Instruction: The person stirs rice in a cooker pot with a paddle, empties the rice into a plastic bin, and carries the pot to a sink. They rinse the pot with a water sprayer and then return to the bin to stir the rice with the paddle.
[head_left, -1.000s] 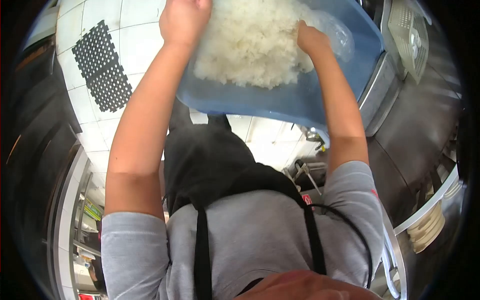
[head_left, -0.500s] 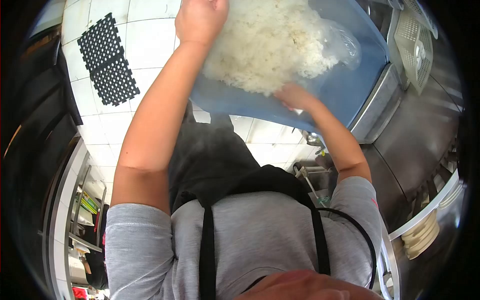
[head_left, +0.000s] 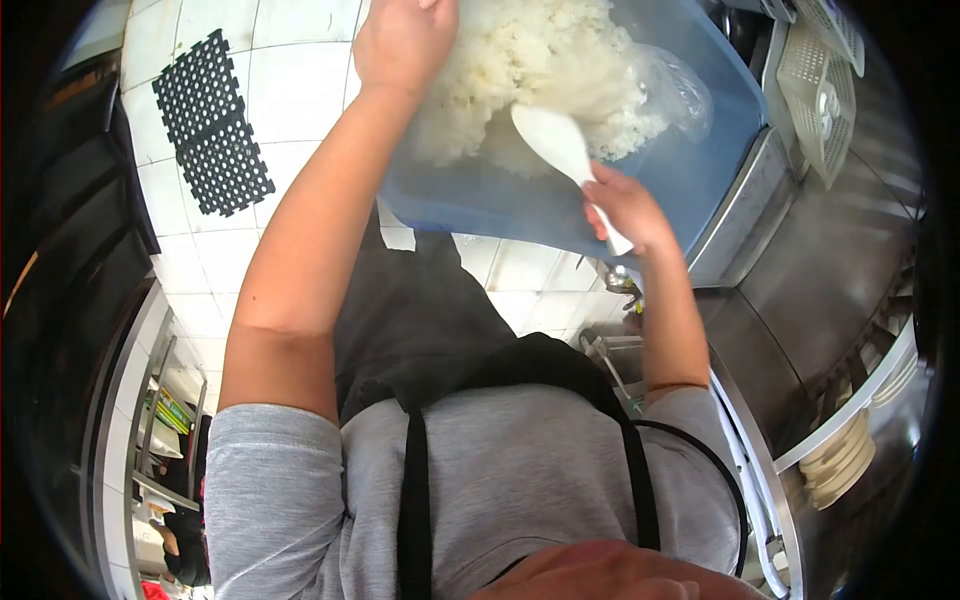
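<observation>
My right hand [head_left: 625, 210] is wrapped round the handle of a white rice paddle [head_left: 552, 140]. The paddle's broad blade points up and left, over the near side of a heap of cooked white rice [head_left: 545, 50]. Beneath the rice is a large blue tub [head_left: 470, 207], and a clear plastic bag [head_left: 685, 95] lies along the heap's right side. At the top edge of the view, my left hand [head_left: 405, 45] is closed beside the left side of the tub. Its fingers are partly cut off, so what they grip is hidden. Steam blurs part of the rice.
A black perforated mat [head_left: 213, 125] lies on the white floor tiles at the left. To the right stand a metal container [head_left: 745, 210], white perforated baskets [head_left: 818, 100] and a dark steel surface [head_left: 790, 270]. Stacked pale dishes [head_left: 840, 460] show at lower right.
My right hand has drawn back right and down from the rice, and the paddle's blade now shows in full. The near side of the heap looks broken up. My left hand has barely moved.
</observation>
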